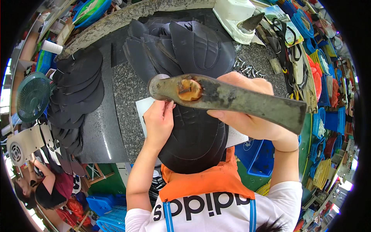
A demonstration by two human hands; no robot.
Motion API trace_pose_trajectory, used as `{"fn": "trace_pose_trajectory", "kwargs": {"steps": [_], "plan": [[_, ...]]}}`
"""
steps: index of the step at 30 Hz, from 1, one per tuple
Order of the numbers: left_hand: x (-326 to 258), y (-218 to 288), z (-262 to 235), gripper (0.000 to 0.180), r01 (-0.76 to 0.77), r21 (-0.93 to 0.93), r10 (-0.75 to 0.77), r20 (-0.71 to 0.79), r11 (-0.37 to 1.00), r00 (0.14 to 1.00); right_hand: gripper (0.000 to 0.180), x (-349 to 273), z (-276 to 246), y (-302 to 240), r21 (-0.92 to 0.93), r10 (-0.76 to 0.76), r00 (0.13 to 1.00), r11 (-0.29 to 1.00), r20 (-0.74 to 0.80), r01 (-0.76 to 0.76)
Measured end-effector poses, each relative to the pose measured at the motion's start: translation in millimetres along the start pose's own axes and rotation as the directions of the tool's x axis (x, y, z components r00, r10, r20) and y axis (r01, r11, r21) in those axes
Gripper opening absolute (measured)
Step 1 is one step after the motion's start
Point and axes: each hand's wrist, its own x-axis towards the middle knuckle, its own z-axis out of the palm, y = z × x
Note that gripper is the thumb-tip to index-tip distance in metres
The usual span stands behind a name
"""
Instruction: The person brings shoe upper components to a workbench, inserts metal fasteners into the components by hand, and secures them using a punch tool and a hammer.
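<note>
Head view: right hand (247,116) holds hammer head (228,98) lengthwise left-right, tapered end right.

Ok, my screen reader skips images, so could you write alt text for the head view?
A right hand grips a worn metal hammer head over a black sole piece on a granite slab. The left hand pinches the sole's edge; more black soles are stacked left and behind.
</note>
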Motion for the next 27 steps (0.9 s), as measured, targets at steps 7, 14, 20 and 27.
{"fn": "trace_pose_trajectory", "kwargs": {"steps": [7, 14, 20, 27], "plan": [[2.6, -2.2, -0.4, 0.009, 0.195, -0.421, -0.256, -0.091, 0.886, 0.962, 0.022, -48.0, -4.1, 30.5, -0.634, 0.289, 0.939, 0.766, 0.185, -0.111], [-18.8, 3.0, -53.4, 0.026, 0.185, 0.198, -0.202, 0.069, 0.963, 0.977, 0.027, -177.5, -40.3, 87.2, -0.736, 0.246, 0.804, 0.324, -0.541, -0.594], [-28.6, 21.9, -45.9, 0.064, -0.100, 0.584, -0.062, 0.250, 0.806, 0.966, 0.034, -192.8, -47.4, 119.8, -0.771, 0.185, 0.830, 0.308, -0.527, -0.558], [-15.2, 27.2, -48.4, 0.059, 0.144, 0.418, -0.281, 0.288, 0.897, 0.916, 0.028, -102.1, -15.9, 115.2, -0.791, 0.004, 1.000, 0.612, -0.004, -0.006]]}}
